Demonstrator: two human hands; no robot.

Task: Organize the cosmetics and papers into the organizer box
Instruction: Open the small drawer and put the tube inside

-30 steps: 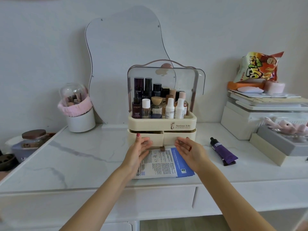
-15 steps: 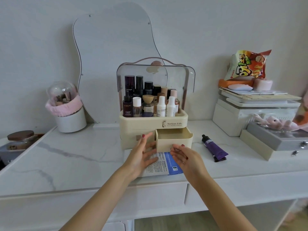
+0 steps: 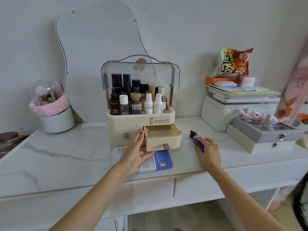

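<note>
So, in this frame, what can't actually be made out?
All in the head view:
- Purple tube: its lower end is covered by the right hand; whether the fingers grip it is unclear.
- Paper sheet: partly hidden under the open drawer and left hand; print too small.
- Jar: cut off by the left edge.
- Right edge: blurred.

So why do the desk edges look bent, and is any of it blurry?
Head view: the wide-angle lens bows the desk edge; the far right edge is smeared; the organizer stays sharp, its clear lid hazy with soft reflections; daylight is even, shadows faint.
</note>
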